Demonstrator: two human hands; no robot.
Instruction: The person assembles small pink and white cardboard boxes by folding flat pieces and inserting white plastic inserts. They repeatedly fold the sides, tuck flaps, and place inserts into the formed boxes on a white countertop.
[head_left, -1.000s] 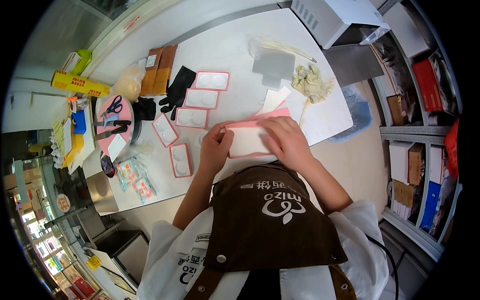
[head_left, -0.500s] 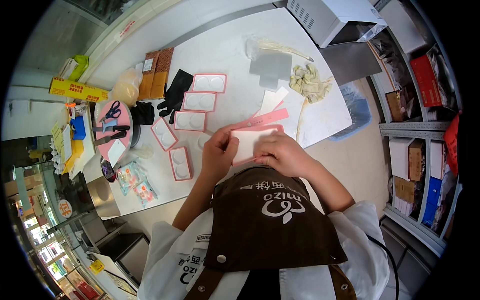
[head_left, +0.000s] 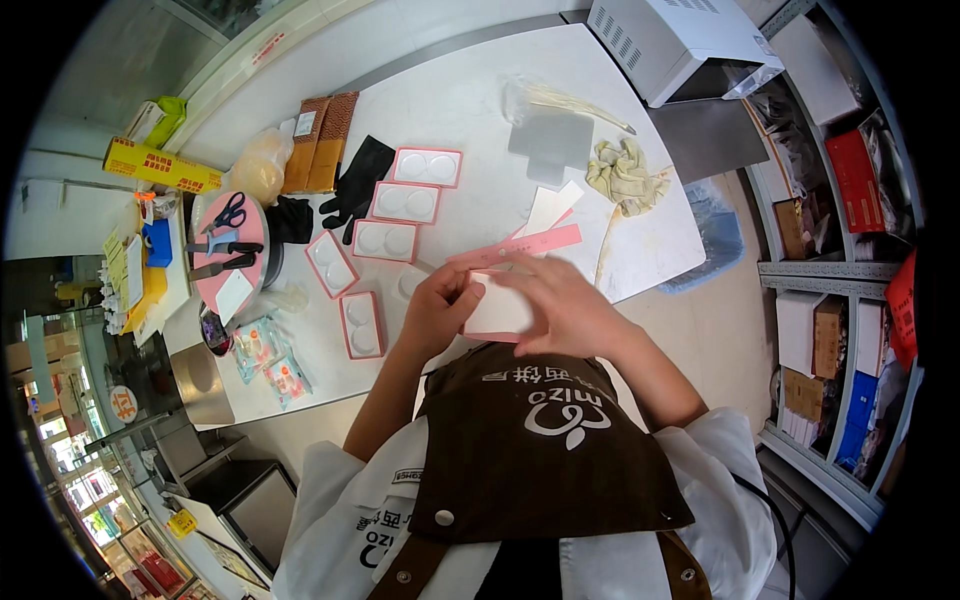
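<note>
A shallow box [head_left: 497, 308] with a white inside and pink rim is held between my hands near the table's front edge. My left hand [head_left: 440, 308] grips its left end, the thumb lying over the rim. Across its right side spreads my right hand [head_left: 568, 305], fingers at the far edge and thumb at the near edge, hiding that end. Just beyond them lie a pink paper strip [head_left: 540, 243] and a white strip [head_left: 552, 207]. To the left are several pink-edged boxes, each with two round wells, among them an upper one [head_left: 427, 167] and a near one [head_left: 361, 325].
A black glove [head_left: 362, 180] and a brown carton [head_left: 322, 140] lie at the back left. Scissors [head_left: 231, 213] and knives rest on a pink round stand [head_left: 250, 235]. Wrapped packets [head_left: 262, 345] are nearer. A crumpled cloth [head_left: 625, 178] and a microwave [head_left: 670, 55] stand right.
My right hand has shifted from the box's near right corner to spread over its right side, its fingers reaching the far edge. The left hand keeps its grip; the box appears slightly tilted.
</note>
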